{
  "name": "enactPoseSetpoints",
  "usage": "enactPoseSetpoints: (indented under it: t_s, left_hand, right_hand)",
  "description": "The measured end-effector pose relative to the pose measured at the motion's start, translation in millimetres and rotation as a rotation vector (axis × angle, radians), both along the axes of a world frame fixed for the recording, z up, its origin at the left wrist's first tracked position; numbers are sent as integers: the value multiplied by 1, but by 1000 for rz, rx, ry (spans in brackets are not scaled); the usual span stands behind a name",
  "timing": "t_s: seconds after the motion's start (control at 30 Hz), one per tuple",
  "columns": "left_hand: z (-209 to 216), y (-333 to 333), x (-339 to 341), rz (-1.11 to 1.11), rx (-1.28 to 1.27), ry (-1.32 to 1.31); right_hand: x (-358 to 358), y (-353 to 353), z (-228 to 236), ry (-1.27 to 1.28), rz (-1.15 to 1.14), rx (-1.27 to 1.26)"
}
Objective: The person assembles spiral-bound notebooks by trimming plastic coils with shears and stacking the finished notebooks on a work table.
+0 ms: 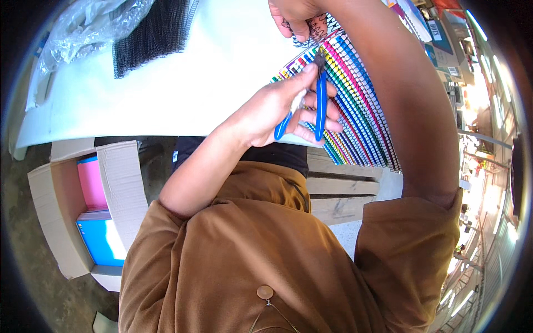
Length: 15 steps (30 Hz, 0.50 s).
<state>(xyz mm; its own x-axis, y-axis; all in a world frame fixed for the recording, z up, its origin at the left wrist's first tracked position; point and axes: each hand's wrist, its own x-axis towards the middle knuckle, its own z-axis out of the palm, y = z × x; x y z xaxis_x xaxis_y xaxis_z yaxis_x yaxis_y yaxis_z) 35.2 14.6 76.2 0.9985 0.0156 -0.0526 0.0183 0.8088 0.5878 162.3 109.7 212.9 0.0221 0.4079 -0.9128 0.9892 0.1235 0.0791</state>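
- L hand (pixel 275 104): fingers loosely curled round blue cutters (pixel 321 105), handles apart, tips over striped stack (pixel 358 97) beyond thumb.
- R hand (pixel 300 18): fingers bent at blk wire (pixel 332 24); pinch, can't tell.
- Prob. trimming; next needs tips lined up, sqz.

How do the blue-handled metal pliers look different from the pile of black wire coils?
The blue-handled metal pliers are held in the left hand; the pile of black wire coils lies on the white table. The pliers have two smooth handles; the pile has many curly loops.
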Motion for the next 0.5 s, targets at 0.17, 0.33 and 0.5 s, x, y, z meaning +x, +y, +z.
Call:
enactPoseSetpoints:
  t_s: [0.17, 0.33, 0.5]
  left_hand:
    - [-2, 10, 4, 41, -43, -16]
    - [0, 8, 0, -39, -68, -4]
    - [-5, 10, 6, 9, -100, -13]
  right_hand:
    - [-4, 4, 2, 2, 25, -2]
    - [-2, 4, 3, 9, 33, 5]
    - [-3, 3, 3, 2, 52, 13]
